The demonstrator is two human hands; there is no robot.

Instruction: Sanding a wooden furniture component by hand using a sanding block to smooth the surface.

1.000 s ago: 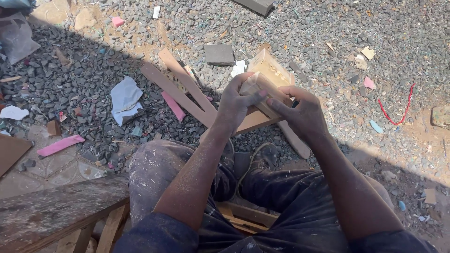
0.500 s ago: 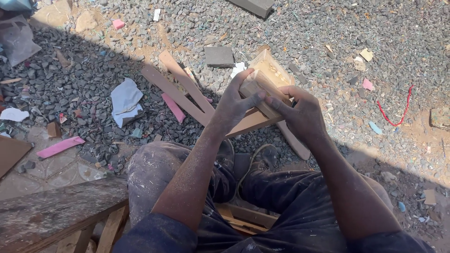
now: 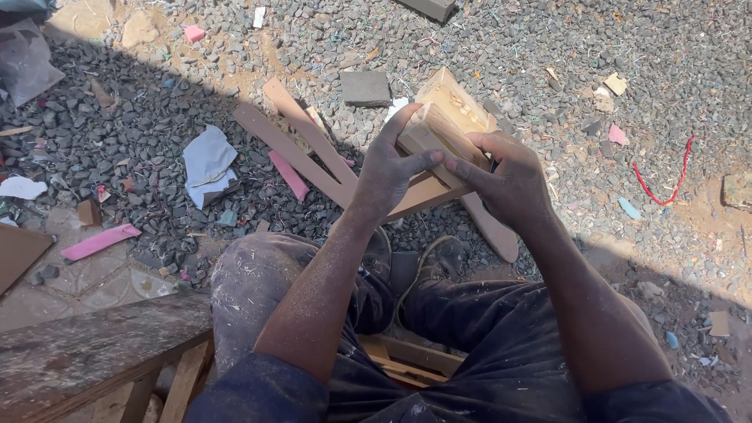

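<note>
Fingers of the left hand [image 3: 385, 174] wrap around the near end of a small wooden block [image 3: 429, 141], with the thumb pressed on its side. The right hand [image 3: 507, 182] grips the same block from the other side, fingers bent tight on it. The block is held up in the air over the knees, above the ground. Its long side runs from lower right up to upper left, and the far end points away from the person. The ground is grey gravel [image 3: 548, 47] with sandy patches, half in sun and half in shade. Long wooden strips [image 3: 291, 141] lie on the stones just under the hands. A crumpled white paper [image 3: 208, 164] sits well to the left, and a red cord [image 3: 666, 184] lies well to the right. A worn wooden bench [image 3: 94, 352] is close by the left leg.
</note>
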